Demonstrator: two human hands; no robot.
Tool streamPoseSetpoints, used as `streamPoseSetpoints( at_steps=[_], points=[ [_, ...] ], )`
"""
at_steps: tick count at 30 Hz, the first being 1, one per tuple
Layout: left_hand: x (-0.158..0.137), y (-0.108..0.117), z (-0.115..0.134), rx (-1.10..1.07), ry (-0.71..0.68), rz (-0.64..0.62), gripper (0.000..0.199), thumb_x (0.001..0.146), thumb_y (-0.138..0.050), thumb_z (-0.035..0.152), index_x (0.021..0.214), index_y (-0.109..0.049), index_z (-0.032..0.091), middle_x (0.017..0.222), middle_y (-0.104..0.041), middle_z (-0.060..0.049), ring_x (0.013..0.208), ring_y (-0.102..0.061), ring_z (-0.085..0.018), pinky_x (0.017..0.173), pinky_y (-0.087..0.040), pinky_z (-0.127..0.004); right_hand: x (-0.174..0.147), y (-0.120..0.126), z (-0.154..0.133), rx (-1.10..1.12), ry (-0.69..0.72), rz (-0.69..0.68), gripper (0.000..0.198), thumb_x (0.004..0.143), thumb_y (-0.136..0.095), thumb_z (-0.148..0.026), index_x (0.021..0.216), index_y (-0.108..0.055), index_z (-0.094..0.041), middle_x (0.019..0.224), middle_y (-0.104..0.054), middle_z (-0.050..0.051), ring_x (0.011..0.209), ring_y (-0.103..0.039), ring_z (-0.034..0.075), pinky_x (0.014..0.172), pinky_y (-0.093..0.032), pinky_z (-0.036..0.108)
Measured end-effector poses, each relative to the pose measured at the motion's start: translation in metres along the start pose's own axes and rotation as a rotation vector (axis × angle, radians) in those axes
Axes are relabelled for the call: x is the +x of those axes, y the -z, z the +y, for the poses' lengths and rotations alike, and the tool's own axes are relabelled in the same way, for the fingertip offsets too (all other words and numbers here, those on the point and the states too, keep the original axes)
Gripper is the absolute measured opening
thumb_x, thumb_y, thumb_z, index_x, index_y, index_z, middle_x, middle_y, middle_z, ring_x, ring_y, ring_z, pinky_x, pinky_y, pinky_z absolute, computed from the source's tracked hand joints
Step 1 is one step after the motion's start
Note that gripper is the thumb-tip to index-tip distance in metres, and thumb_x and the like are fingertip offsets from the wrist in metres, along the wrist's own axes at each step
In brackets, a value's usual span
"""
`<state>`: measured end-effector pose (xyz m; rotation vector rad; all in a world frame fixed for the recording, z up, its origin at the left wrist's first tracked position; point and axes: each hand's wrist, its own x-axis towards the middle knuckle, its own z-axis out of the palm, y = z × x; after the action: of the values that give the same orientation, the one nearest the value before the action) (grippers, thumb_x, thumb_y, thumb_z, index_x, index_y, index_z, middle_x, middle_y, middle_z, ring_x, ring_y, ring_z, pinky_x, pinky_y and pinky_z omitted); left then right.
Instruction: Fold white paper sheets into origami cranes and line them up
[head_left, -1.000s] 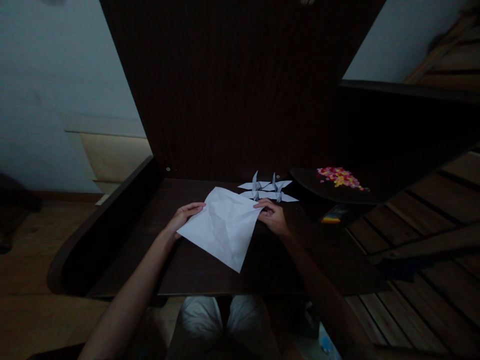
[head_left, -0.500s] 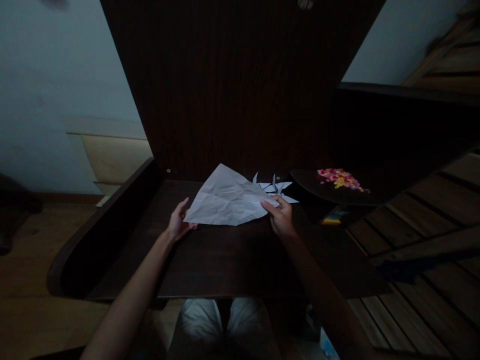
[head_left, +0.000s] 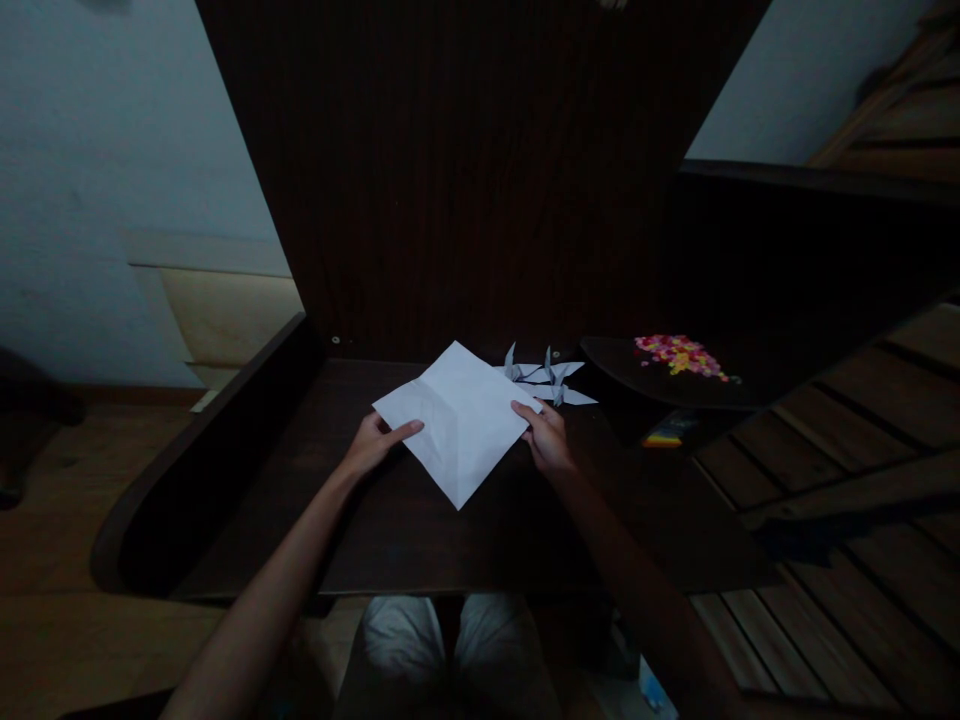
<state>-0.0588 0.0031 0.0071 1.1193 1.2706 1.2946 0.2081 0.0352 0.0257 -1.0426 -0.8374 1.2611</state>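
A square sheet of white paper (head_left: 461, 415) is held up over the dark desk (head_left: 450, 555), one corner pointing at me, with faint creases across it. My left hand (head_left: 375, 440) grips its left corner, thumb on top and fingers underneath. At the right corner my right hand (head_left: 547, 435) pinches the sheet between thumb and fingers. Just behind that hand, several folded paper cranes (head_left: 555, 378) stand close together on the desk; the sheet and my hand hide part of them.
A heap of small pink, red and yellow pieces (head_left: 681, 355) lies on a raised dark shelf (head_left: 615, 362) to the right. Below it is a small item with a yellow-orange band (head_left: 664, 438). A raised side panel (head_left: 202, 460) edges the desk on the left.
The paper has turned from a tilted, crumpled-looking face to a flatter, smoother diamond. My left hand has closed on its left corner with the thumb on top; the right hand kept its hold.
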Motion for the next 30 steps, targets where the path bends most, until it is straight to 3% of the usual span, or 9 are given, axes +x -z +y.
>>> streamPoseSetpoints(
  at_steps=[3, 6, 9, 14, 20, 30],
  points=[
    [-0.001, -0.003, 0.0, 0.145, 0.037, 0.041, 0.053, 0.052, -0.081, 0.04, 0.093, -0.065, 0.011, 0.099, -0.071, -0.012, 0.091, -0.065, -0.027, 0.081, -0.052, -0.039, -0.002, 0.003, 0.012, -0.05, -0.071, -0.045, 0.031, 0.055, -0.077, -0.034, 0.077, -0.065, -0.017, 0.079, -0.07, 0.004, 0.074, -0.064, 0.02, 0.061, -0.052, 0.029],
    [-0.003, -0.006, -0.004, 0.193, 0.026, -0.002, 0.045, 0.055, -0.079, 0.039, 0.088, -0.067, 0.011, 0.095, -0.072, -0.011, 0.087, -0.067, -0.027, 0.078, -0.054, -0.039, -0.007, 0.006, 0.026, -0.148, -0.162, -0.207, 0.037, 0.052, -0.079, -0.036, 0.082, -0.069, -0.016, 0.079, -0.072, 0.006, 0.075, -0.066, 0.022, 0.066, -0.052, 0.033],
    [-0.004, -0.01, -0.008, 0.226, 0.024, -0.016, 0.039, 0.057, -0.078, 0.036, 0.085, -0.068, 0.011, 0.095, -0.072, -0.011, 0.086, -0.068, -0.026, 0.077, -0.055, -0.038, -0.01, 0.009, 0.038, -0.261, -0.123, -0.285, 0.033, 0.049, -0.08, -0.034, 0.074, -0.07, -0.016, 0.077, -0.072, 0.007, 0.076, -0.067, 0.023, 0.072, -0.052, 0.035],
    [-0.003, -0.013, -0.012, 0.245, 0.062, 0.054, 0.036, 0.058, -0.078, 0.03, 0.086, -0.069, 0.01, 0.094, -0.072, -0.012, 0.085, -0.068, -0.026, 0.077, -0.056, -0.037, -0.007, 0.01, 0.044, -0.222, -0.097, -0.205, 0.034, 0.051, -0.077, -0.038, 0.074, -0.069, -0.016, 0.073, -0.072, 0.006, 0.072, -0.068, 0.025, 0.07, -0.053, 0.037],
    [0.0, -0.01, -0.015, 0.232, 0.063, 0.137, 0.044, 0.053, -0.082, 0.03, 0.09, -0.069, 0.009, 0.097, -0.071, -0.014, 0.088, -0.068, -0.028, 0.081, -0.054, -0.039, -0.004, 0.011, 0.045, -0.045, -0.121, -0.098, 0.033, 0.05, -0.075, -0.031, 0.078, -0.066, -0.016, 0.075, -0.073, 0.004, 0.072, -0.068, 0.021, 0.068, -0.054, 0.034],
    [-0.007, -0.015, -0.015, 0.322, -0.057, -0.04, 0.038, 0.062, -0.074, 0.044, 0.081, -0.072, 0.011, 0.089, -0.073, -0.01, 0.082, -0.068, -0.027, 0.071, -0.054, -0.035, -0.011, 0.005, 0.044, -0.142, -0.046, -0.147, 0.034, 0.048, -0.078, -0.03, 0.077, -0.066, -0.016, 0.085, -0.073, 0.005, 0.084, -0.067, 0.024, 0.077, -0.051, 0.036]
  ],
)
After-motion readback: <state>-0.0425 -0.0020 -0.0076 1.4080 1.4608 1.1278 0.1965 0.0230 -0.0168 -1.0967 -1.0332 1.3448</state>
